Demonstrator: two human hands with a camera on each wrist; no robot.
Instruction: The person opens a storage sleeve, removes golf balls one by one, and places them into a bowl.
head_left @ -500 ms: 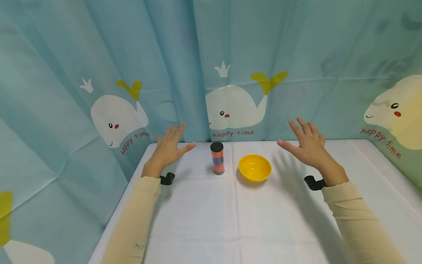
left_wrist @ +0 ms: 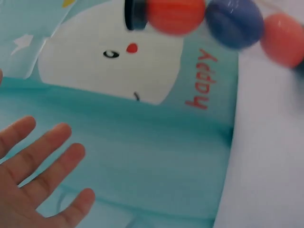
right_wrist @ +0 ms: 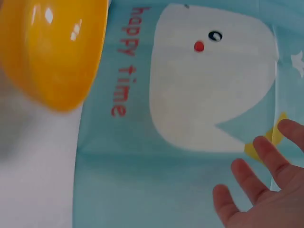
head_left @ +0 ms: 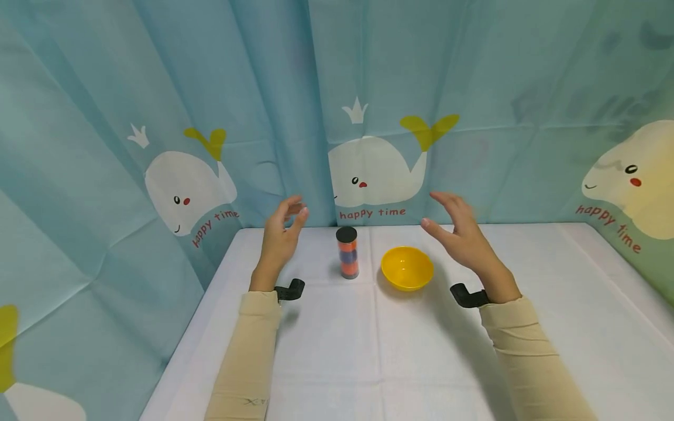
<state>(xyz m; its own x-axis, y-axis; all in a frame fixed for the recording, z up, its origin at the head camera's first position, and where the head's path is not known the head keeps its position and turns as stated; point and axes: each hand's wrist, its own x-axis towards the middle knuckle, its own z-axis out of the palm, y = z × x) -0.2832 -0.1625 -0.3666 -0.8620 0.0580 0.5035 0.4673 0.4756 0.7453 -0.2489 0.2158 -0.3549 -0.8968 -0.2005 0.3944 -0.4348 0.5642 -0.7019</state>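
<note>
Both hands up over the white table (head_left: 326, 351). Left hand (head_left: 279, 244) wide, fingers apart, left of the clear tube (head_left: 348, 257), not touching it. Tube stands upright mid-table toward the far edge, black lid (head_left: 346, 234) on top; orange, blue, orange balls (left_wrist: 234, 23) stacked inside. Yellow bowl (head_left: 407, 268) sits upright just right of it, small gap between. Right hand (head_left: 466, 242) also wide, thumb clear of fingers, just right of bowl. Whale-print curtain (head_left: 263, 70) behind.
</note>
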